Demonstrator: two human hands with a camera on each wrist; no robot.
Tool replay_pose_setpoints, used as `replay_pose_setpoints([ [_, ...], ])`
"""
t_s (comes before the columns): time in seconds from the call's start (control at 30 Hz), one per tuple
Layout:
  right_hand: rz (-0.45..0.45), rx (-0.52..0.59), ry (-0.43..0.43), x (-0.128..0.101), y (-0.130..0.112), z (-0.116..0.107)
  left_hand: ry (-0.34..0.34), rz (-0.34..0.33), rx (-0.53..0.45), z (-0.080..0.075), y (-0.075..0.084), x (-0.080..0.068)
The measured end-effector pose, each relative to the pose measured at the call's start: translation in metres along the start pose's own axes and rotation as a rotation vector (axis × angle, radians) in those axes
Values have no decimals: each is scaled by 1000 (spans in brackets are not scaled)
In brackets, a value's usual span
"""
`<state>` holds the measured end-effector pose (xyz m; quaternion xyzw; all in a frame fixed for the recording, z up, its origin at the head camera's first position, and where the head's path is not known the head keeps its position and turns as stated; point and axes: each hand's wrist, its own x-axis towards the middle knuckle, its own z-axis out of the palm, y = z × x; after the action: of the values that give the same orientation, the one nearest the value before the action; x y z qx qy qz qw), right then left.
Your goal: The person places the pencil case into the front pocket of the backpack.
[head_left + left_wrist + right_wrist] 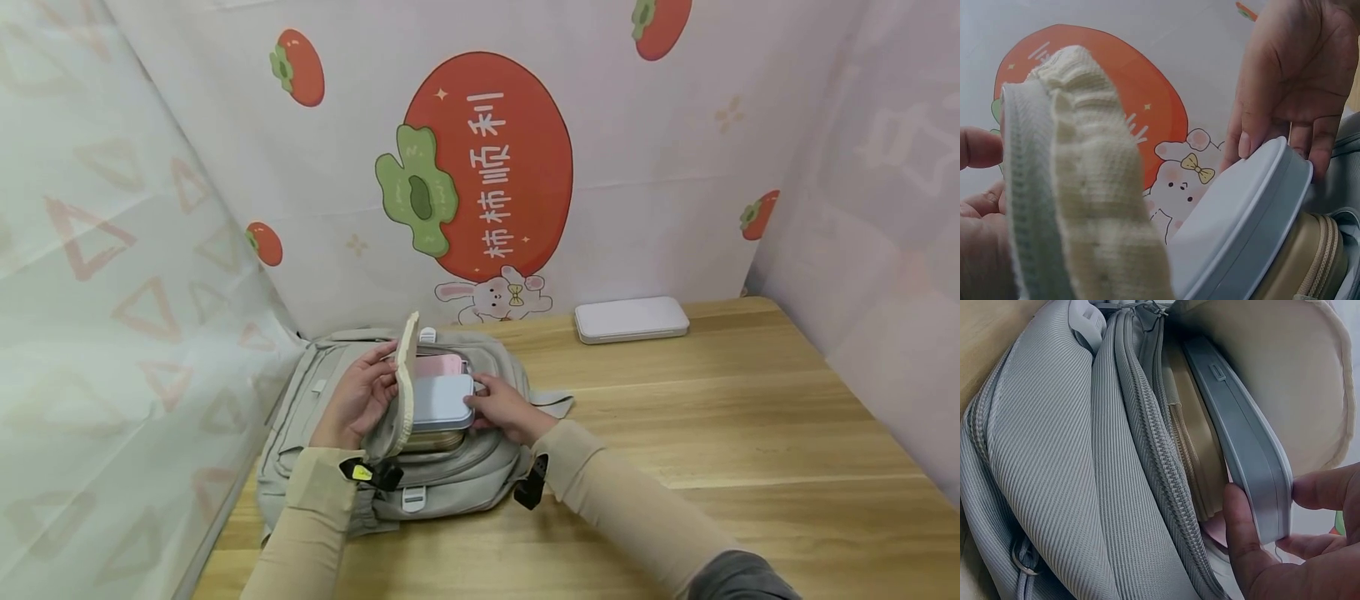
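Observation:
A grey backpack (480, 492) lies on the table with its front pocket unzipped. The pocket's flap (406, 383), with a cream lining, stands raised, and my left hand (363, 392) holds it near its edge from the outer side. At the pocket mouth, my right hand (510, 407) pinches one end of a light blue flat case (442, 400) with rounded corners between thumb and fingers. The case's other end reaches into the pocket. Under it sits a tan zipped pouch (1194, 437). A pink case (442, 365) shows behind the blue one.
A white flat case (632, 319) lies at the back of the wooden table (720, 433), right of the backpack. Printed cloth (615, 167) hangs behind the table and along both sides. A backpack strap (553, 403) sticks out to the right.

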<state>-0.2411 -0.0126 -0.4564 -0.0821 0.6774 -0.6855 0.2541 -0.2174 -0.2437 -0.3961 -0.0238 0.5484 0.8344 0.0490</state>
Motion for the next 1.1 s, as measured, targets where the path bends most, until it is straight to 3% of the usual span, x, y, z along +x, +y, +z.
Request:
replay_pose_setpoints([
  [0.2,36,-5,30,3,1,6,-17,11,-12,0,-1,-1],
  [0.43,19,-32,17,4,0,14,-62,41,-29,-1,-5,1],
  [0.77,15,-55,35,8,1,22,-42,43,-19,-1,-6,2],
  [1.1,33,-36,-38,3,2,-3,-40,38,-38,-6,-2,2],
])
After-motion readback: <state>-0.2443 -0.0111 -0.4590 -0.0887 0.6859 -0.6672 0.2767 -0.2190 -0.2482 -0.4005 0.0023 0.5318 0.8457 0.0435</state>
